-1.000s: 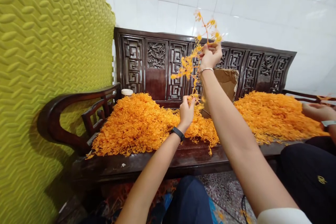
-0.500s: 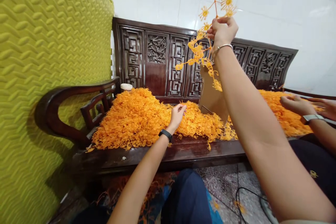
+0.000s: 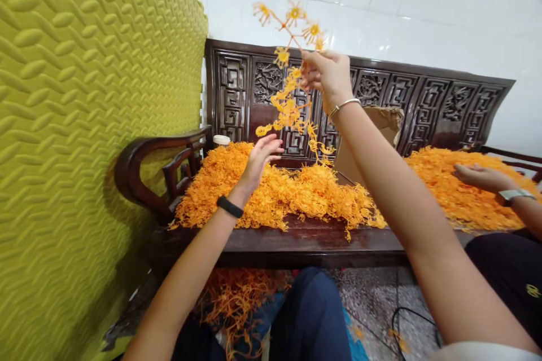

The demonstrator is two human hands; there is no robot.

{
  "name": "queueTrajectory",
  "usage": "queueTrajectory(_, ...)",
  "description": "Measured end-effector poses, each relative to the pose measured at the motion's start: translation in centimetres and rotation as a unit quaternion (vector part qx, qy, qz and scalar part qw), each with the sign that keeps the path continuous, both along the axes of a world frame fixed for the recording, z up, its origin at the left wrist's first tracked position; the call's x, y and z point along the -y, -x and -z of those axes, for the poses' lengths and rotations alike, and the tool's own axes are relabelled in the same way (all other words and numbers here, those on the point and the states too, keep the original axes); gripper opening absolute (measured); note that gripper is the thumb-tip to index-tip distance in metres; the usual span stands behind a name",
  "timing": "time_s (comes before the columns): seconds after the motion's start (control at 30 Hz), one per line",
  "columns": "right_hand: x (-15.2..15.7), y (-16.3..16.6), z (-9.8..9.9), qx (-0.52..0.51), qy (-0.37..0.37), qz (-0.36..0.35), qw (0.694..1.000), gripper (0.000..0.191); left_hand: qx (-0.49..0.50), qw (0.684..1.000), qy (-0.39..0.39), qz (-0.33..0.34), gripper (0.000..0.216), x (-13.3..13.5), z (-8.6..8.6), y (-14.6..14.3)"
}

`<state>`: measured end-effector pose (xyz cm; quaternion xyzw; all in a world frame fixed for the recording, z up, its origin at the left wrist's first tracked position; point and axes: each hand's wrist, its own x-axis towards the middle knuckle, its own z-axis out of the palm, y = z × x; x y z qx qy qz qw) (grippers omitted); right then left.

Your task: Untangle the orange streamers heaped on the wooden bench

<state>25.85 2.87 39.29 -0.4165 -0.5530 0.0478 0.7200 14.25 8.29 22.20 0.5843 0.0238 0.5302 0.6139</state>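
My right hand (image 3: 325,76) is raised above a dark carved wooden bench (image 3: 271,240), pinched on an orange plastic flower sprig (image 3: 288,96) that hangs down from it with small blossoms at the top. My left hand (image 3: 259,159) hovers below, fingers spread and empty, just under the dangling end of the sprig and above the heap of orange plastic flower pieces (image 3: 275,192) on the seat.
A second orange heap (image 3: 449,180) lies to the right, with another person's hand (image 3: 480,176) resting on it. A cardboard box (image 3: 376,130) stands against the bench back. A yellow-green padded wall (image 3: 84,124) is at left. More orange pieces (image 3: 237,299) lie on the floor.
My right hand has swung the sprig left and lower. My left hand has lifted off the heap and opened beneath the sprig. The view has shifted left.
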Motion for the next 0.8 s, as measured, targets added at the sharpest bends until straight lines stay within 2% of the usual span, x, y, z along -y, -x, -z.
queueTrajectory(0.07, 0.9, 1.8, 0.8, 0.019, 0.026, 0.003, 0.999, 0.027, -0.004, 1.000, 0.006, -0.008, 0.039, 0.8, -0.3, 2.6)
queueTrajectory(0.13, 1.8, 3.6, 1.8, 0.024, 0.050, -0.023, 0.998, 0.028, -0.013, 1.000, 0.021, -0.013, 0.045, 1.6, -0.1, 4.9)
queueTrajectory(0.3, 4.5, 7.0, 5.8, -0.032, 0.119, -0.168, 0.978, 0.026, 0.006, 0.997, 0.077, -0.023, 0.039, 3.1, 1.0, 9.5)
queueTrajectory(0.4, 5.5, 8.2, 9.0, -0.096, 0.135, -0.264, 0.950, 0.019, 0.022, 0.995, 0.087, -0.044, 0.037, 3.9, 1.4, 11.6)
queueTrajectory(0.53, 6.2, 9.0, 13.1, -0.209, 0.167, -0.371, 0.890, 0.011, 0.040, 0.996, 0.076, -0.027, 0.053, 5.4, 2.0, 13.9)
queueTrajectory(0.67, 6.6, 9.5, 16.0, -0.304, 0.216, -0.406, 0.834, 0.011, 0.063, 0.993, 0.088, -0.047, 0.060, 6.5, 2.7, 16.0)
queueTrajectory(0.8, 6.8, 9.2, 17.6, -0.354, 0.230, -0.418, 0.804, 0.010, 0.054, 0.988, 0.114, -0.088, 0.064, 6.9, 3.5, 17.7)
